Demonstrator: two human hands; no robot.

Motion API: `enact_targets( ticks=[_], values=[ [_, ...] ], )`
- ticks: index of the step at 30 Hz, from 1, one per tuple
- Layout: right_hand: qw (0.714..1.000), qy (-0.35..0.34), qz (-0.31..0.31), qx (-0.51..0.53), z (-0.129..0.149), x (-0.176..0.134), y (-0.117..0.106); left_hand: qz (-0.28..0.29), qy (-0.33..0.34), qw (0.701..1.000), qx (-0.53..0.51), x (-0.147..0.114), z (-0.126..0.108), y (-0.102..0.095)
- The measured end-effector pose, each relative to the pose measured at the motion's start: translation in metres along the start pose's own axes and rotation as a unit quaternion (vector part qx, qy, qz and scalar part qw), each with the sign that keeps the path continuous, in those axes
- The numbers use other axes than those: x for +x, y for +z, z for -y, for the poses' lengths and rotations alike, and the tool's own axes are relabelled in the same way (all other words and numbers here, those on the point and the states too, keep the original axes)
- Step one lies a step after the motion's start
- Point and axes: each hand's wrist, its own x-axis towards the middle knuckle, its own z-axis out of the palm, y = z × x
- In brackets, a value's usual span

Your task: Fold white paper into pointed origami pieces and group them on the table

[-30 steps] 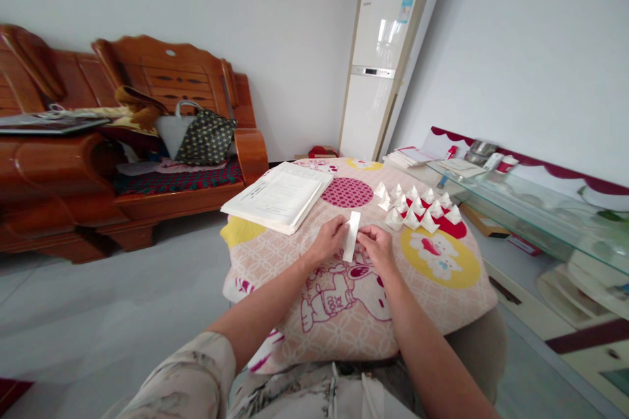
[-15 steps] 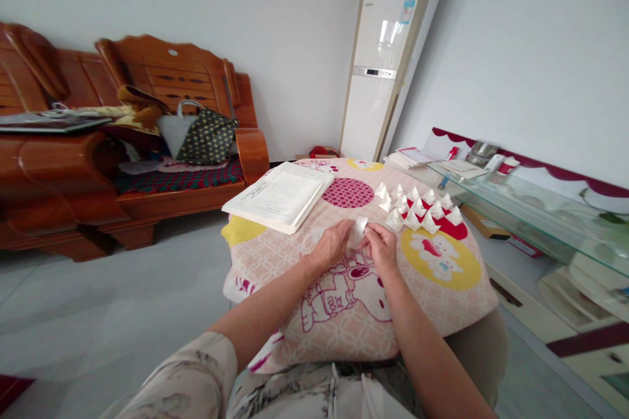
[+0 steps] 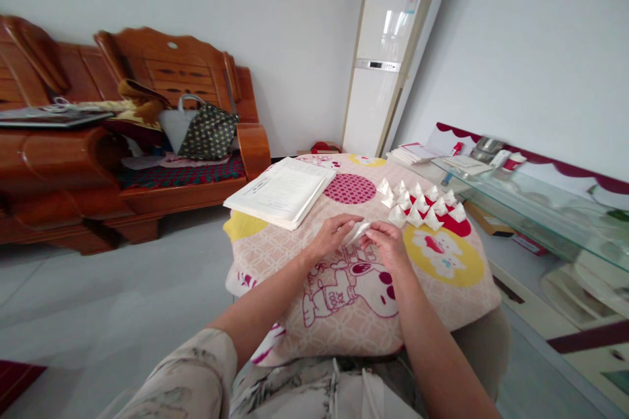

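White paper (image 3: 360, 230) between left hand (image 3: 333, 236) and right hand (image 3: 388, 243), against both.

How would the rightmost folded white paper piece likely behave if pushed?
The rightmost folded white paper piece is probably light, being small. Its upright peak suggests some stiffness, though a squeeze might flatten it. With other folded pieces close by on the patterned tablecloth, pushing it leftward might nudge them.

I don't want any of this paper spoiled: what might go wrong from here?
The small white paper held between the left hand and right hand could crease crookedly or tear. The right hand is also close to the peaked folded papers, so a careless sideways move might knock some over.
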Motion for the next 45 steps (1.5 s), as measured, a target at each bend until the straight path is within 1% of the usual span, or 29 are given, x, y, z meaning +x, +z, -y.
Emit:
enact_targets(
  ticks=[2, 4, 8, 11, 14, 17, 22, 26, 30, 33, 42, 45],
  values=[
    [1.000, 0.006, 0.024, -0.010, -0.002, 0.000, 0.000, 0.038, -0.017, 0.999, -0.035, 0.001, 0.001, 0.000],
    [0.999, 0.009, 0.037, -0.011, -0.003, -0.001, 0.000, 0.057, -0.030, 0.996, -0.067, 0.000, 0.000, 0.000],
    [0.998, 0.022, 0.051, 0.021, -0.003, -0.002, -0.002, 0.045, -0.051, 0.986, -0.151, 0.000, -0.003, 0.001],
    [0.997, 0.026, 0.062, 0.048, -0.002, -0.002, -0.003, 0.038, -0.075, 0.969, -0.234, 0.000, -0.006, 0.001],
    [0.997, 0.024, 0.053, 0.054, -0.003, -0.001, -0.004, 0.046, -0.087, 0.951, -0.292, 0.001, -0.008, 0.002],
    [0.998, 0.026, 0.036, 0.051, -0.005, 0.000, -0.003, 0.049, -0.088, 0.943, -0.316, 0.001, -0.009, 0.003],
    [0.998, 0.025, 0.031, 0.042, -0.005, 0.001, -0.003, 0.060, -0.087, 0.949, -0.298, 0.001, -0.007, 0.004],
    [0.998, 0.025, 0.043, 0.040, -0.006, 0.001, -0.002, 0.042, -0.090, 0.958, -0.269, 0.000, -0.008, 0.004],
    [0.999, 0.020, 0.040, 0.027, -0.006, 0.000, 0.000, 0.015, -0.074, 0.983, -0.170, -0.002, -0.015, 0.003],
    [1.000, 0.013, 0.027, 0.007, -0.006, 0.000, 0.002, -0.004, -0.051, 0.991, -0.121, -0.002, -0.019, 0.002],
    [0.999, -0.003, -0.011, -0.050, -0.010, 0.001, 0.005, -0.010, -0.052, 0.993, -0.101, -0.002, -0.017, 0.003],
    [0.998, -0.006, -0.026, -0.056, -0.013, 0.002, 0.005, -0.009, -0.066, 0.989, -0.129, -0.002, -0.017, 0.004]
  ],
)
